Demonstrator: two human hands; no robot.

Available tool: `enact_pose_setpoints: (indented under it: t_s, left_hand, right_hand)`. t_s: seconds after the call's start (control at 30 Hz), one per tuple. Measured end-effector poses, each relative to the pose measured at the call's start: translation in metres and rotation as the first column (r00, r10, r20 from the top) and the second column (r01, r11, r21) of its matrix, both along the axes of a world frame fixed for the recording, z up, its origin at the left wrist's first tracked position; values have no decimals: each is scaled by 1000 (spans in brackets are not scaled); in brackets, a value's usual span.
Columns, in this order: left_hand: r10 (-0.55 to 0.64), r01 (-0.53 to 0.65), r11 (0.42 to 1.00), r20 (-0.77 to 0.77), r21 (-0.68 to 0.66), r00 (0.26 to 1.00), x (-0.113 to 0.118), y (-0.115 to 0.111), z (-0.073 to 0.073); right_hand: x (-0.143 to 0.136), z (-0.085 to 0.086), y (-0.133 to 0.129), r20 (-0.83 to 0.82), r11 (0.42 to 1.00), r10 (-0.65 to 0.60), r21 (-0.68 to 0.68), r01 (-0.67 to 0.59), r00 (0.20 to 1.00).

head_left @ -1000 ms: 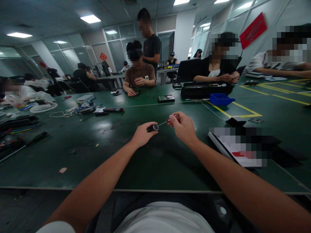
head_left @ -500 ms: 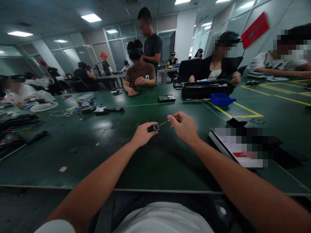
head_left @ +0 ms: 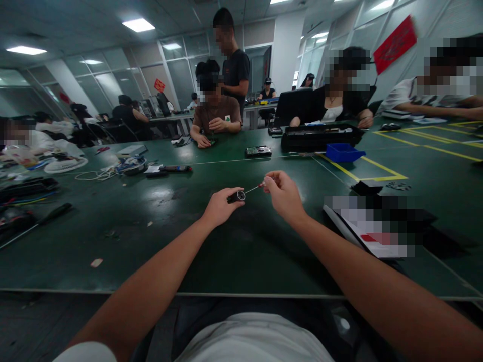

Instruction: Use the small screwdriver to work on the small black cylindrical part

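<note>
My left hand (head_left: pixel 222 205) is closed around a small black cylindrical part (head_left: pixel 236 196), whose round, light-rimmed end faces right. My right hand (head_left: pixel 282 193) pinches the red handle of a thin screwdriver (head_left: pixel 253 189). Its metal shaft slants down to the left, and the tip is at or very near the rim of the black part; whether they touch I cannot tell. Both hands are above the green table (head_left: pixel 241 251).
A green circuit board device (head_left: pixel 258 151), a blue tray (head_left: pixel 343 152) and a long black housing (head_left: pixel 320 138) lie farther back. At right is a partly blurred booklet (head_left: pixel 362 226). On the left are cables (head_left: pixel 132 166) and a long screwdriver (head_left: pixel 56 213). People sit opposite.
The screwdriver handle and my right fingers have shifted slightly, with the handle showing more between the fingertips. The whole view has moved a little. Both grips remain.
</note>
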State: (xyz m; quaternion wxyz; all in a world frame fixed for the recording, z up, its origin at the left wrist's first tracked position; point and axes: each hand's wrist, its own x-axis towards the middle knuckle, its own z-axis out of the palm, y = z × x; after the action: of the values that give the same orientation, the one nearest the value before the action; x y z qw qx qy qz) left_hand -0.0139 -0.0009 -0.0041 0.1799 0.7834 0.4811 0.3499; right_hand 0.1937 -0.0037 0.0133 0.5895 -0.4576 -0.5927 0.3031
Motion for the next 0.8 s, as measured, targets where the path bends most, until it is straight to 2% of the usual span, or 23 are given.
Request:
enact_pose_setpoints:
  t_s: [0.1, 0.2, 0.27, 0.43, 0.53, 0.8]
  left_hand:
    - [-38, 38, 999, 18, 29, 999, 0, -1, 1]
    - [-75, 73, 995, 30, 60, 997, 0, -1, 2]
    - [-72, 71, 996, 27, 52, 997, 0, -2, 3]
    - [-64, 64, 998, 30, 27, 997, 2, -3, 5]
    - [-46, 45, 999, 34, 26, 998, 3, -4, 7]
    - [-43, 43, 997, 4, 63, 999, 0, -2, 4]
  right_hand:
    - [-1, -2, 5, -168, 992, 33, -117, -54, 985]
    - [1, -3, 9, -329, 959, 28, -259, -118, 944]
    - [2, -2, 10, -367, 950, 20, -284, -133, 930]
    - [0, 2, 3, -199, 989, -47, -149, 17, 979]
    - [-1, 2, -1, -103, 997, -40, -65, 34, 994]
    - [-2, 4, -5, 74, 1000, -9, 21, 7, 997]
